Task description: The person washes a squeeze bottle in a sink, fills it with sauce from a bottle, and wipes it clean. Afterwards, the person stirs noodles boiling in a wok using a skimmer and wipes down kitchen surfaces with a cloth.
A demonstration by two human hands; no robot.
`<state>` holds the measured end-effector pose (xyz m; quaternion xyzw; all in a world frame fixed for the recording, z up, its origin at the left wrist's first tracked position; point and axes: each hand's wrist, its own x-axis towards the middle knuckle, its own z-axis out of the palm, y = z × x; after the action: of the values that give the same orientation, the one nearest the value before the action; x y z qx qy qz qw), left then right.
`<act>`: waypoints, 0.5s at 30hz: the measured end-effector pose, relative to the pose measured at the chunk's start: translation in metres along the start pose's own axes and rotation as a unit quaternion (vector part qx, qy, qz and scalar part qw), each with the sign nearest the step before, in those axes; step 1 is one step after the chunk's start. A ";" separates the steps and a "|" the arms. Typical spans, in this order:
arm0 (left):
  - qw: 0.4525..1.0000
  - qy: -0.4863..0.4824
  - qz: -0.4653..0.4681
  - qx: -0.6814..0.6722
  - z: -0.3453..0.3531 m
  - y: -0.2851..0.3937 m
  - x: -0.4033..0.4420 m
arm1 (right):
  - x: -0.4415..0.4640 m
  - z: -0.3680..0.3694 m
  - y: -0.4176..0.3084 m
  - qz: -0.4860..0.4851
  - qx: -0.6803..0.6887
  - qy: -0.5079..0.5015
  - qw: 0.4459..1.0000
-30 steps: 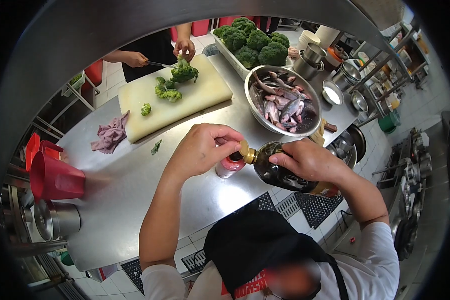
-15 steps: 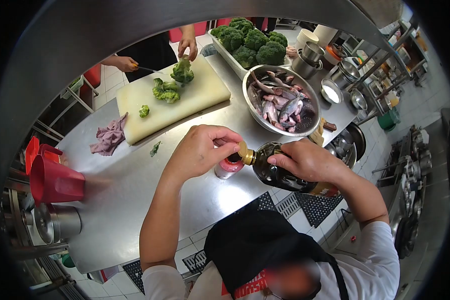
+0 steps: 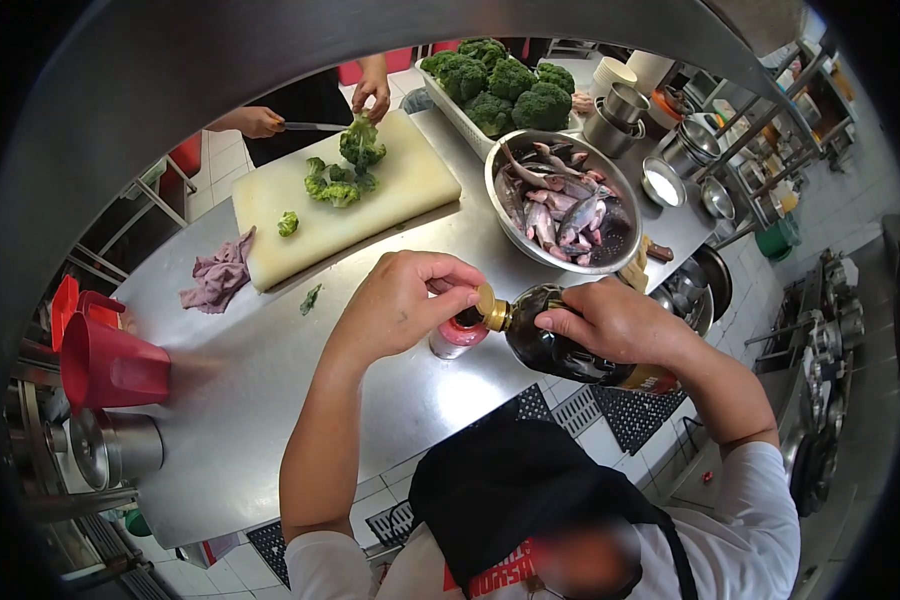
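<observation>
My right hand (image 3: 615, 320) grips a dark glass bottle (image 3: 542, 335) that lies tilted on its side above the steel table. Its gold cap (image 3: 490, 308) points left, and the thumb and fingers of my left hand (image 3: 400, 300) close on it. Directly below the cap stands a small jar (image 3: 457, 338) with a pink-red top and clear lower wall, partly covered by my left fingers. Whether liquid runs from the bottle I cannot tell. Behind my hands, a steel bowl (image 3: 497, 205) holds several whole fish (image 3: 570, 205).
Across the steel table (image 3: 260, 400), a co-worker's hands (image 3: 370, 95) hold a knife (image 3: 315, 127) and broccoli (image 3: 362, 145) over a thick cutting board (image 3: 410, 180). A tray of broccoli (image 3: 515, 80) stands behind. To the left are a purple cloth (image 3: 218, 272) and red pitcher (image 3: 115, 355).
My hands, the bottle and the jar hold the same position. The co-worker's knife has lifted up and away from the loose broccoli pieces, and the held broccoli has shifted slightly.
</observation>
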<state>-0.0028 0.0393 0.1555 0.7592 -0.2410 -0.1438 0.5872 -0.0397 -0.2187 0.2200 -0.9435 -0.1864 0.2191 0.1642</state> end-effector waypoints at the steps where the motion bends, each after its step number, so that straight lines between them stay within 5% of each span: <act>1: 1.000 0.001 0.001 0.000 0.000 0.000 0.000 | 0.000 0.000 0.000 -0.001 -0.002 0.001 1.000; 15: 1.000 0.004 -0.005 0.005 0.000 -0.003 0.001 | 0.001 0.002 0.003 -0.015 0.002 0.010 1.000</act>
<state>-0.0017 0.0395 0.1524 0.7636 -0.2360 -0.1425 0.5839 -0.0391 -0.2199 0.2164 -0.9425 -0.1983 0.2080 0.1709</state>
